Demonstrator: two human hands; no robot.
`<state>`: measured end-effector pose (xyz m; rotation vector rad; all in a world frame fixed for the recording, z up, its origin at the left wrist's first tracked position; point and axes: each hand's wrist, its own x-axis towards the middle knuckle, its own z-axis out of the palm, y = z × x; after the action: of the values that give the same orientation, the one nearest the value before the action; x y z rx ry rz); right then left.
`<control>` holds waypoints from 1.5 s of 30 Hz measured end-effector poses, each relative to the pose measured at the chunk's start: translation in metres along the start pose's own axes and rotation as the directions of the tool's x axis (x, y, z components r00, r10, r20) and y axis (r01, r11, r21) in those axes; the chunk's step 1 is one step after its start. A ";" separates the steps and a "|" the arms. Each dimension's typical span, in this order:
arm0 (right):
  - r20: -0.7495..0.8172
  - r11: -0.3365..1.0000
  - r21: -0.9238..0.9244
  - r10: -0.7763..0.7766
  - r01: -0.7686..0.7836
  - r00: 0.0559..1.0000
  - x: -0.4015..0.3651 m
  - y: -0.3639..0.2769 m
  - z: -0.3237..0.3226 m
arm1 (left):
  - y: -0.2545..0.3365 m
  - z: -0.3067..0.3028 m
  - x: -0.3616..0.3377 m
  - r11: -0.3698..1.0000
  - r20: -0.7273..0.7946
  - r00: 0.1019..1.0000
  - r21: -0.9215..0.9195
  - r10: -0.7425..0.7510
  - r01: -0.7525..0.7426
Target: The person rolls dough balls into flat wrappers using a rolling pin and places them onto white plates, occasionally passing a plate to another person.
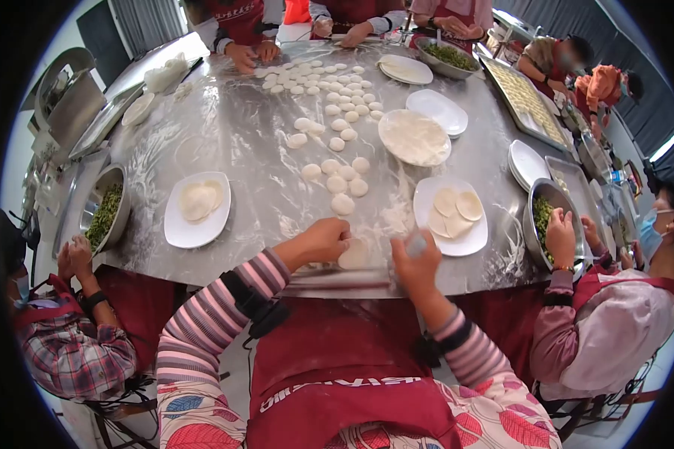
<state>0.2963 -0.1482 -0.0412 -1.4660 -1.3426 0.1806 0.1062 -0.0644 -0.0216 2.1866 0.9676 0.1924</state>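
My left hand [322, 241] is closed, its fingertips at the edge of a flat dough round [353, 254] on the floury metal table. My right hand [417, 262], smeared by motion, curls at the right end of a blurred bar that looks like a rolling pin [338, 280]. This bar lies along the table's near edge, between the dough round and my apron. Just beyond my hands sits a group of small dough pieces [342, 204]. A white plate of thin wrappers [421, 221] is to the right, another plate with stacked wrappers [174, 230] to the left.
More dough pieces [307, 78] spread toward the far side. A floury plate [414, 138] stands at middle right. Bowls of green filling [123, 209] flank me, where co-workers sit. A tray with rows of dumplings [528, 97] lies at far right. Other people work across the table.
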 end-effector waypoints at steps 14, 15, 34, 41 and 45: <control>0.012 0.991 0.131 0.012 -0.013 1.000 -0.020 0.002 -0.010 | 0.002 0.005 -0.005 0.926 0.018 0.981 -0.325 -0.195 0.190; 0.012 0.991 0.134 0.019 -0.021 1.000 -0.016 0.001 -0.007 | 0.002 0.005 -0.006 0.926 0.024 0.980 -0.323 -0.199 0.196; -0.106 0.997 0.020 -0.073 0.075 0.992 0.042 0.005 0.043 | 0.003 0.011 0.011 1.000 -0.218 0.976 -0.026 -0.012 0.006; -0.014 0.996 0.088 0.034 -0.032 0.999 -0.012 -0.001 -0.005 | -0.016 0.003 0.003 0.973 -0.042 0.995 -0.214 -0.093 0.082; -0.060 1.000 0.006 -0.012 0.013 0.998 0.041 -0.003 0.033 | 0.001 0.002 0.003 0.993 -0.114 0.993 -0.120 -0.035 0.021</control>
<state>0.2857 -0.0979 -0.0314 -1.4463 -1.3011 0.1319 0.1092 -0.0640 -0.0228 2.0707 1.0236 0.3582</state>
